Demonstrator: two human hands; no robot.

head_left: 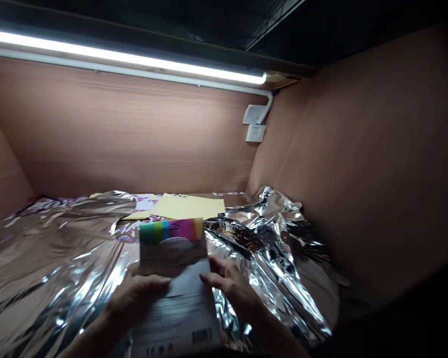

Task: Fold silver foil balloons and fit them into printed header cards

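A: From the head camera, what is being held?

B: A flat rectangular pack (175,288), card-like and matt. It is grey over most of its face, with a band of rainbow stripes along the far end and a barcode at the near end.

A: And the hands?

B: The left hand (134,296) grips the pack's left edge, thumb lying across the face. The right hand (227,283) clasps the right edge, its fingers laid flat on the face. Both are closed on the pack.

A: Where does the pack sit?

B: Low in the middle of the view, close to the person, over a wide sheet of silver foil (59,278). To the left the foil lies fairly smooth and mirror-like. To the right it is crumpled into sharp, shiny folds.

A: Anything beyond it?

B: Pale yellow paper (188,206), flat and straight-edged, lies past the pack's striped end, partly on the foil. Behind stands a wall (134,144) of brown wood-grain board. A long bright lamp (134,58) runs along its top, and a white square socket (256,133) sits in the right corner.
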